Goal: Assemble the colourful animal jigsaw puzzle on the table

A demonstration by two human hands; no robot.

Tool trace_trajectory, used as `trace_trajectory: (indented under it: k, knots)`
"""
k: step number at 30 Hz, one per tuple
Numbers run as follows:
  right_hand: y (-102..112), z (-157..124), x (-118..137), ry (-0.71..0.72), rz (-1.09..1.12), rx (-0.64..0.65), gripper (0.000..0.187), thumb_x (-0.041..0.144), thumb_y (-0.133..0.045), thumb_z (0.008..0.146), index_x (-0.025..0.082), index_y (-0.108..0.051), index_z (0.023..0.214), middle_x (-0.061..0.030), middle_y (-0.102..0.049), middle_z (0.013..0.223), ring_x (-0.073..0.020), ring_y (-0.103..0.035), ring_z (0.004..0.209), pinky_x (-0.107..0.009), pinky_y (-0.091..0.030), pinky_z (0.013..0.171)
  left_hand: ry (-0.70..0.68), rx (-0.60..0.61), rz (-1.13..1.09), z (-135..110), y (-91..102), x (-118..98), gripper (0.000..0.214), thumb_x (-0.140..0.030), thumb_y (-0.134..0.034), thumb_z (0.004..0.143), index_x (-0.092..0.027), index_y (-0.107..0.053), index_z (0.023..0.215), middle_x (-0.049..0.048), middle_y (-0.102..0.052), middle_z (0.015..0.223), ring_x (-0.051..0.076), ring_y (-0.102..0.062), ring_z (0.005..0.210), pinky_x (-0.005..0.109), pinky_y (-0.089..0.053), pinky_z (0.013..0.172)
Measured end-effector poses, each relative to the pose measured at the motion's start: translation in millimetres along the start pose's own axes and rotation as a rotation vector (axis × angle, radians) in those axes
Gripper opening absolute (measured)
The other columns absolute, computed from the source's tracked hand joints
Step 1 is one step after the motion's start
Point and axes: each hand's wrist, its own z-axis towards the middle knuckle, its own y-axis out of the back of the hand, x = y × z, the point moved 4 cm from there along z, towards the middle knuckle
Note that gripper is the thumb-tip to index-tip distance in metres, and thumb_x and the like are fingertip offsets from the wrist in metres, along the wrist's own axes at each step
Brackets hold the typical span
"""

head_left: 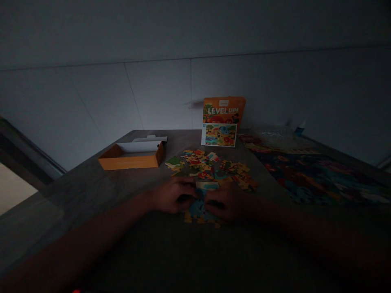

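In dim light, my left hand (175, 195) and my right hand (229, 201) face each other over a partly joined jigsaw puzzle section (197, 208), blue with yellow edges. The fingers of both hands are curled inward, their tips pinched on blue jigsaw puzzle pieces at the section's upper part. Exact finger contact is hard to see in the dark. Just beyond the hands lies a heap of loose puzzle pieces (200, 160) in red, yellow and green. A pale piece with a blue patch (207, 185) shows between my hands.
An open orange box (131, 162) stands at the left. Upright at the back is the "LEVEL UP!" puzzle box (224, 110), with a picture card (219, 135) before it. A dark, colourful puzzle (317, 175) and clear plastic wrapping (275, 136) lie at the right. A wall (159, 93) rises behind.
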Motion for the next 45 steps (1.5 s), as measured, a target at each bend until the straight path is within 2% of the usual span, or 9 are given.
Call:
trace_trajectory:
  k: [5, 16, 21, 29, 34, 39, 45]
  knots:
    - [0.7, 0.0, -3.8, 0.06, -0.006, -0.044, 0.032, 0.028, -0.054, 0.087, 0.017, -0.047, 0.057, 0.0046, -0.043, 0.05, -0.0074, -0.038, 0.047, -0.023, -0.023, 0.05, 0.01, -0.002, 0.02, 0.5, 0.6, 1.1, 0.022, -0.011, -0.055, 0.086, -0.016, -0.069, 0.102, 0.0073, -0.06, 0.091, 0.018, -0.059, 0.083, 0.03, -0.052, 0.074]
    - [4.4, -1.3, -4.0, 0.055, 0.031, -0.074, 0.025, 0.019, -0.051, 0.074, 0.018, -0.037, 0.052, 0.0059, -0.033, 0.049, -0.0067, -0.031, 0.045, -0.024, -0.019, 0.048, -0.002, -0.04, -0.009, 1.0, 8.3, 3.9, 0.014, -0.011, -0.055, 0.081, -0.015, -0.066, 0.074, 0.0045, -0.06, 0.075, 0.014, -0.057, 0.068, 0.025, -0.045, 0.061]
    - [6.5, -2.0, -5.0, 0.074, -0.004, -0.09, 0.025, 0.016, -0.049, 0.069, 0.019, -0.032, 0.052, 0.006, -0.03, 0.048, -0.0073, -0.029, 0.045, -0.025, -0.02, 0.05, 0.031, -0.047, 0.079, -2.1, 13.1, 11.1, 0.018, -0.014, -0.056, 0.081, -0.016, -0.064, 0.065, 0.0039, -0.059, 0.069, 0.014, -0.055, 0.064, 0.026, -0.043, 0.059]
    - [6.6, -2.9, -4.2, 0.076, 0.005, -0.097, 0.026, 0.018, -0.048, 0.072, 0.018, -0.032, 0.051, 0.0056, -0.032, 0.048, -0.007, -0.03, 0.045, -0.024, -0.02, 0.049, 0.163, -0.072, 0.2, -9.8, 13.2, 30.9, 0.016, -0.015, -0.057, 0.081, -0.015, -0.07, 0.072, 0.005, -0.062, 0.076, 0.015, -0.059, 0.068, 0.026, -0.045, 0.061]
    - [4.8, -4.5, -5.9, 0.077, -0.01, -0.103, 0.025, 0.019, -0.05, 0.074, 0.018, -0.036, 0.052, 0.0049, -0.036, 0.049, -0.0073, -0.033, 0.046, -0.024, -0.021, 0.049, 0.158, -0.049, 0.209, -8.7, 12.3, 26.4, 0.011, -0.012, -0.054, 0.076, -0.015, -0.062, 0.069, 0.005, -0.059, 0.078, 0.016, -0.057, 0.07, 0.027, -0.044, 0.061]
    - [5.8, -4.5, -6.7, 0.082, -0.018, -0.116, 0.025, 0.019, -0.049, 0.073, 0.018, -0.035, 0.052, 0.0052, -0.035, 0.048, -0.0073, -0.033, 0.045, -0.024, -0.021, 0.049, 0.163, -0.007, 0.231, -8.6, 10.5, 22.5, 0.008, -0.011, -0.057, 0.071, -0.017, -0.054, 0.074, 0.0044, -0.06, 0.081, 0.018, -0.057, 0.074, 0.027, -0.044, 0.063]
    - [6.0, -4.9, -5.8, 0.07, -0.018, -0.116, 0.025, 0.02, -0.049, 0.075, 0.018, -0.038, 0.053, 0.005, -0.037, 0.049, -0.0074, -0.034, 0.045, -0.023, -0.022, 0.049, 0.215, 0.011, 0.253, -10.5, 7.9, 28.4, 0.008, -0.014, -0.057, 0.074, -0.018, -0.052, 0.08, 0.004, -0.061, 0.081, 0.019, -0.059, 0.074, 0.029, -0.044, 0.064]
